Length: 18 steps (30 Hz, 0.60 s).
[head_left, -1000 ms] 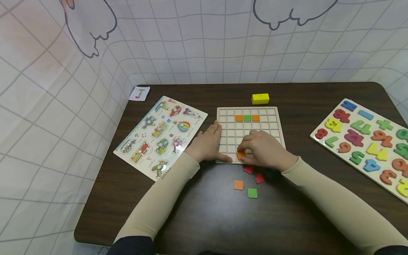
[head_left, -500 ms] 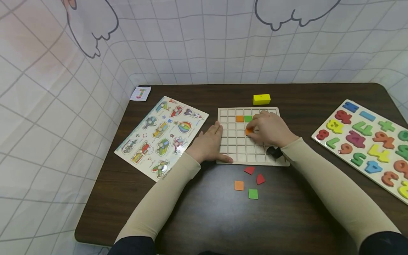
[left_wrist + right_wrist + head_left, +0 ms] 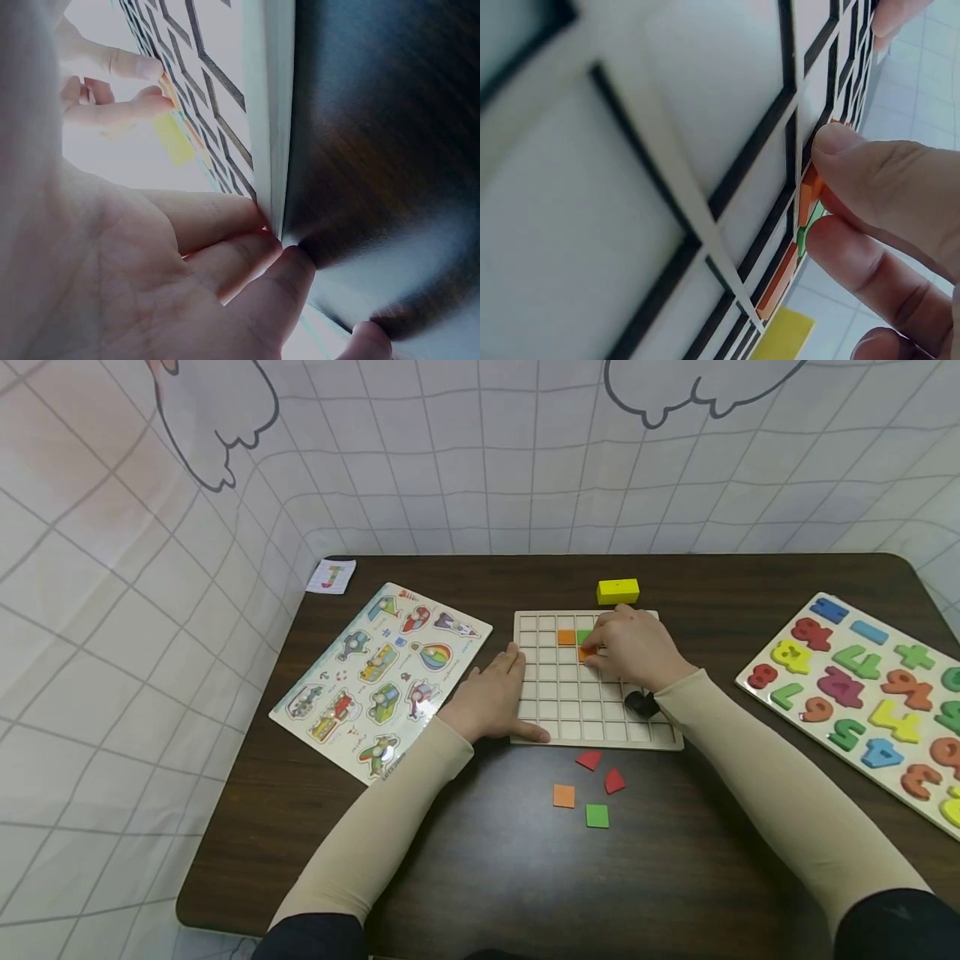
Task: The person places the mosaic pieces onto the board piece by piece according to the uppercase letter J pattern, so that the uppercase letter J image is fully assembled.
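Note:
My right hand (image 3: 637, 647) pinches an orange square tile (image 3: 808, 196) between thumb and finger, low over the cell just below the green tile (image 3: 583, 636) on the wooden grid board (image 3: 555, 693). To the left of the green tile sits an orange tile (image 3: 566, 637). Another orange tile (image 3: 778, 282), on the green one's other side, shows in the right wrist view but is hidden by my hand in the head view. My left hand (image 3: 487, 697) lies with extended fingers along the board's left edge, thumb at the near corner, fingertips touching the rim in the left wrist view.
Before the board lie two red pieces (image 3: 615, 781), an orange tile (image 3: 564, 796) and a green tile (image 3: 597, 816). A vehicle puzzle (image 3: 360, 693) is at left, a number puzzle (image 3: 855, 702) at right. Behind are a yellow block (image 3: 618, 592) and a small card (image 3: 331, 577).
My right hand has carried the orange tile from the board's near edge up to the spot below the green tile. The left hand has stayed at the board's left side.

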Available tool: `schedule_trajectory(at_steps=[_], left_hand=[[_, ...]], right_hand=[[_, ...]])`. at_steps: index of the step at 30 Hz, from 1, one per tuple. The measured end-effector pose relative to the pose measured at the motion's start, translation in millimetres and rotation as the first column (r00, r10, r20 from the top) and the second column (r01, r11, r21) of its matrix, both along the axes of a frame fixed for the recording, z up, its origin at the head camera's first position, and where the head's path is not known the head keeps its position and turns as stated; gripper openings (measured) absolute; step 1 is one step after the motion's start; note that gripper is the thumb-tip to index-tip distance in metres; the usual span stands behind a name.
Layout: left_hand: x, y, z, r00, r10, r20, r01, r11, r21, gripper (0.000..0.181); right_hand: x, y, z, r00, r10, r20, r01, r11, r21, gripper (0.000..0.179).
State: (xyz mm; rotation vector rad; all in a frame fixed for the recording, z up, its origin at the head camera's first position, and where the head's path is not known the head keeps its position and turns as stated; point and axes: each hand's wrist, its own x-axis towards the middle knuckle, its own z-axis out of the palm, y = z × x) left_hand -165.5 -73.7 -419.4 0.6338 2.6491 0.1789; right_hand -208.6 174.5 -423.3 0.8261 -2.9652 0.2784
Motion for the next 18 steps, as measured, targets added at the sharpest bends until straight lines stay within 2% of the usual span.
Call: schedule_trajectory(at_steps=[5,9,13,18], left_hand=[[-0.5,0.7,0.4,1.000,0.002,0.002,-0.002,1.000,-0.002,0.136],[-1.0,1.2,1.2,1.000,0.003,-0.002,-0.003,1.000,-0.008,0.136],[-1.1,1.2,2.0,1.000,0.006,0.003,-0.006,1.000,-0.012,0.137],[-0.8,1.2,1.4,1.000,0.002,0.006,-0.002,1.000,-0.012,0.137]], right_hand=[[3.5,0,0.9,0.999,-0.018,0.044,0.020,0.999,-0.049,0.018],[14.1,-1,4.8,0.997,-0.003,0.076,0.010,0.995,-0.102,0.018],[31.2,-4,10.1,0.989,0.089,0.120,-0.071,0.987,-0.146,0.018],[56.6,-9,14.3,0.955,0.228,0.191,-0.191,0.963,-0.192,0.017]])
